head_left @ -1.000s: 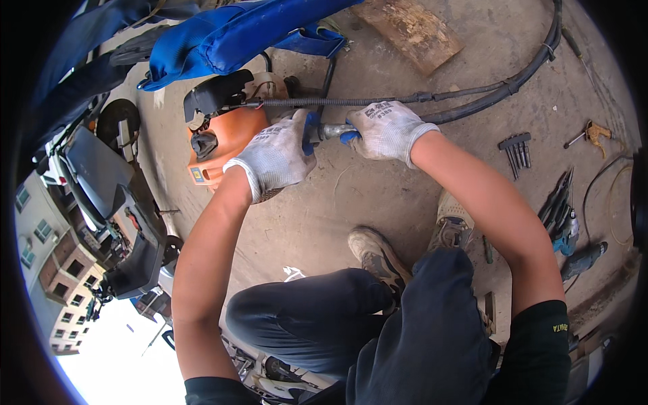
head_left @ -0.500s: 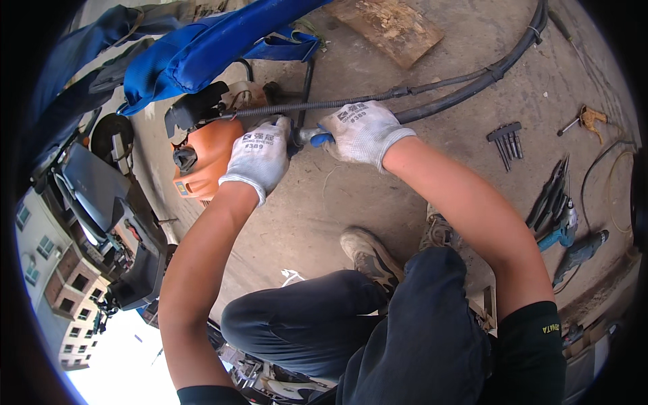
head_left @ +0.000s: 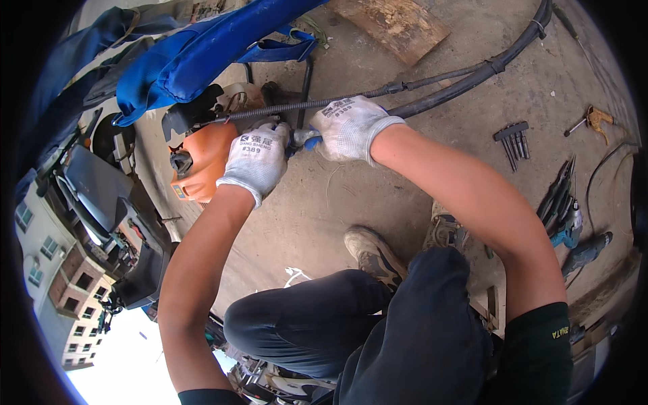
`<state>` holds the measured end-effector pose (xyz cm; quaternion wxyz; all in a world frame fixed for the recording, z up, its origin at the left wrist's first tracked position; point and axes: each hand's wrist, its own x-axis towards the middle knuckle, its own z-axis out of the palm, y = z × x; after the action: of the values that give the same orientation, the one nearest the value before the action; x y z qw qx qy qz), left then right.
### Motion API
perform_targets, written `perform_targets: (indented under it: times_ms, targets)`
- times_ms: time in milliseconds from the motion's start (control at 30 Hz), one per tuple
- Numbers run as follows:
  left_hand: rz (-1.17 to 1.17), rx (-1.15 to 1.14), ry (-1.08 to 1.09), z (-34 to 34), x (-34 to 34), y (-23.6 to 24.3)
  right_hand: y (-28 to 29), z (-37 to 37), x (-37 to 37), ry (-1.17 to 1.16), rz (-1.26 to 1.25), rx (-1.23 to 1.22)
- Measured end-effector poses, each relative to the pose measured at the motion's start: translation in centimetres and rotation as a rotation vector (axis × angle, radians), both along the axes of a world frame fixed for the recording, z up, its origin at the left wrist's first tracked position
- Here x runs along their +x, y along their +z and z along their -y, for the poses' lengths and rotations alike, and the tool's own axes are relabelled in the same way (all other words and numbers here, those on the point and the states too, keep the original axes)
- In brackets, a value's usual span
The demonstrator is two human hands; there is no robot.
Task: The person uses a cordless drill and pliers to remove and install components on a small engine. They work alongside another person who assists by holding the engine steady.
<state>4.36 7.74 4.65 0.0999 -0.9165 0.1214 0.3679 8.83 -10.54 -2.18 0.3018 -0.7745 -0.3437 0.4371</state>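
My right hand (head_left: 351, 130), in a white knit glove with blue at the fingers, is wrapped round the end of a thick black hose (head_left: 435, 101). A silvery metal fitting (head_left: 301, 138) shows between my two hands. My left hand (head_left: 256, 158), gloved alike, is closed against the side of a small engine with an orange housing (head_left: 204, 158). What its fingers hold is hidden behind the glove. A thinner ribbed cable sleeve (head_left: 317, 103) runs from the engine past both hands and meets the thick hose farther right.
Blue padded straps (head_left: 202, 64) hang over the engine's black tube frame (head_left: 307, 84). A wooden board (head_left: 395, 27) lies on the concrete beyond. At right are a hex key set (head_left: 514, 142), an orange-handled tool (head_left: 595, 123) and a teal power tool (head_left: 570, 228). A parked scooter (head_left: 101, 196) stands left.
My right hand has shifted slightly left, toward the engine, with the hose end in it. My left hand has stayed nearly in place.
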Motion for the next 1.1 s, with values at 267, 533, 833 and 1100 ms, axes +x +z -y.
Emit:
perform_targets:
  times_ms: [267, 533, 833, 1100]
  targets:
    - [0.077, 0.002, 0.035, 0.7, -0.9, -1.3, -1.8, -2.1, -0.2, -0.004, -0.094, 0.025]
    - [0.055, -0.072, 0.134, -0.7, -1.2, -0.3, -1.0, -2.2, -1.2, -0.016, 0.056, -0.001]
    - [0.088, -0.041, 0.172, -0.5, -1.4, -0.6, -1.2, -2.1, -2.3, -0.008, 0.169, 0.026]
    - [0.143, -0.075, 0.139, -1.1, -2.2, -0.9, -0.9, -2.5, -1.3, 0.007, 0.054, 0.013]
